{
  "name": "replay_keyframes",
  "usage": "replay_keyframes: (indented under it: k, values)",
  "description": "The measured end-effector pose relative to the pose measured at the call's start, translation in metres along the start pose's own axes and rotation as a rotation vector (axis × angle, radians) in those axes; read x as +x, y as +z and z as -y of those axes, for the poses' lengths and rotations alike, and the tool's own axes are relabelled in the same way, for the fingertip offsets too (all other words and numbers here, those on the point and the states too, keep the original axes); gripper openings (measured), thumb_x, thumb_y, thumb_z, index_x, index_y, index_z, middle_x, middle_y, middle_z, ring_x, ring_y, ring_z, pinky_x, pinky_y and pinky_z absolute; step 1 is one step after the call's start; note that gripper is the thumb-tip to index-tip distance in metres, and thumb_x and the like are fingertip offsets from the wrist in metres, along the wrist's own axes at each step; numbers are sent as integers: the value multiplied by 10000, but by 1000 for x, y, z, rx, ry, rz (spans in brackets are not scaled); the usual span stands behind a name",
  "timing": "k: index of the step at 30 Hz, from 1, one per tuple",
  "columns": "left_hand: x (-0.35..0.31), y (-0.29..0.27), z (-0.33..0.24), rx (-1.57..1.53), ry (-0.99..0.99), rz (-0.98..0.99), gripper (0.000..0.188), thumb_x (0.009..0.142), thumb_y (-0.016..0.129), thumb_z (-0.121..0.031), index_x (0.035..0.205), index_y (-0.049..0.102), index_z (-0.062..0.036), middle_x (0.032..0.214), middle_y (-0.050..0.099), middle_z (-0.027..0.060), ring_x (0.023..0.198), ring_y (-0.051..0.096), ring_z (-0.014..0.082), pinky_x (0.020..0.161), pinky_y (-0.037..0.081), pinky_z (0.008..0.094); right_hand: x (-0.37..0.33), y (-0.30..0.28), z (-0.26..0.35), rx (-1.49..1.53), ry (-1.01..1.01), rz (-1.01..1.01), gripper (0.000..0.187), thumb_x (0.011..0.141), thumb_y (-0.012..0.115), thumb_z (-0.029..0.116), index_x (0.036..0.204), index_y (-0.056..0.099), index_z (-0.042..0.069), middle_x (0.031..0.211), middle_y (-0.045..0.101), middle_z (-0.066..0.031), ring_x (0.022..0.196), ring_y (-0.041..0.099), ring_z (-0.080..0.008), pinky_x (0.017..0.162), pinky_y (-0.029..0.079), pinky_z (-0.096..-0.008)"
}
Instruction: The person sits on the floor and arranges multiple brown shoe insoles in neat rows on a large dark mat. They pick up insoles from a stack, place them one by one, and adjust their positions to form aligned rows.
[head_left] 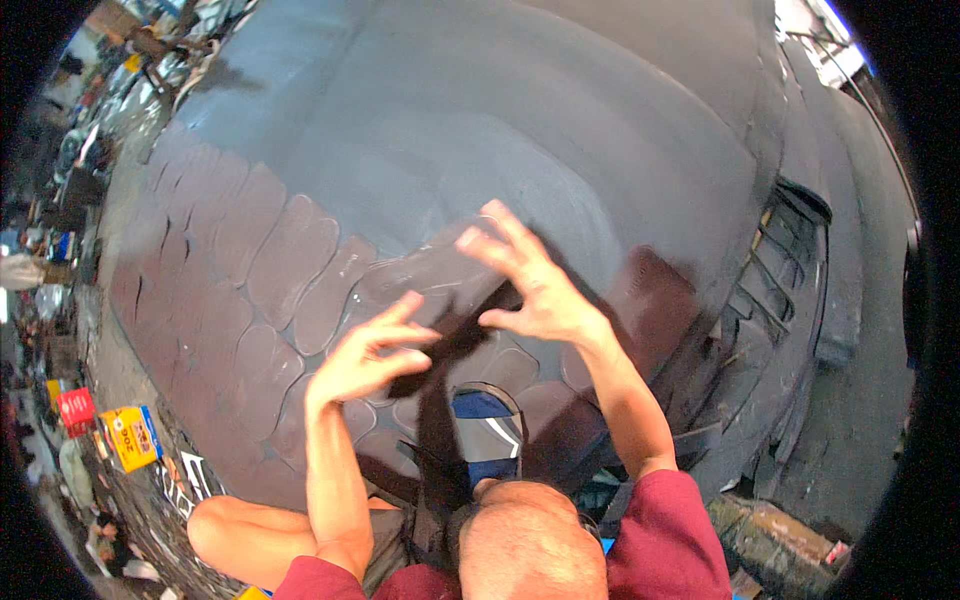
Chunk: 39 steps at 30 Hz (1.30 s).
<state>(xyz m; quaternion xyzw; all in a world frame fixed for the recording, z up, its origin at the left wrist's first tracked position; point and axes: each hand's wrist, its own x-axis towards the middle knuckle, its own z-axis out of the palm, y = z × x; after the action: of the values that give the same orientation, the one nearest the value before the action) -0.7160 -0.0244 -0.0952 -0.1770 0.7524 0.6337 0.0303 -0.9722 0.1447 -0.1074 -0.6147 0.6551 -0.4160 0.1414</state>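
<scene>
A large dark grey sheet (430, 130) spreads before me. Brown sole-shaped pieces (292, 240) lie side by side across its left and near parts. My left hand (368, 358) hovers over several of them, fingers and thumb apart, holding nothing visible. Farther forward, my right hand (530, 285) has its fingers stretched and spread. Its fingertips are beside the end of a long brown piece (420, 280); whether they touch it I cannot tell. Both hands cast dark shadows. Between my forearms is a blue and grey slipper (487, 430) on a foot.
A dark brown piece (652, 305) lies right of my right hand. Stacked dark sheets with cut-out openings (785, 265) stand at the right edge. On the left are a yellow box (130, 438), a red box (75, 411) and scattered clutter. My bent leg (250, 540) is at lower left.
</scene>
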Motion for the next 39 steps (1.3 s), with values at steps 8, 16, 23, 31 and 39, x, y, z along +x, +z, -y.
replay_keyframes:
  k: [8,16,23,31,39]
  values:
    - [52,22,57,750,94,-672,956,737,877,-455,1509,443,-95,1642,299,187,1533,209,375,1231,154,579,-35,26,59,-187,-278,338,152,791,724,212,938,739,178,1008,728,47,929,664,-164,833,500,-357]
    - [59,-18,73,354,66,-107,495,759,900,-328,1090,744,5,970,704,119,874,664,238,769,533,357,-81,-38,77,-87,-160,227,307,747,742,132,1049,754,186,1064,740,64,866,676,-131,757,520,-296]
    - [-14,-57,84,975,-326,-708,905,742,881,-462,1474,533,-59,1509,497,225,1438,435,338,1179,341,453,-68,-82,66,216,75,-42,172,800,791,29,954,775,103,935,771,-64,786,732,-203,644,554,-319]
    - [75,76,-41,-913,27,-541,558,836,809,-51,1337,567,-18,1297,646,120,1142,648,248,965,539,416,-23,-136,0,795,581,-235,643,814,774,73,1404,540,-31,1045,672,-22,946,596,-123,866,469,-268]
    - [74,186,52,-854,-326,-573,485,917,750,-86,1346,558,28,1078,723,100,912,683,173,813,568,345,-43,-129,-80,126,494,-156,496,759,789,-10,1233,643,-19,1130,706,-88,1085,638,-186,1022,486,-360]
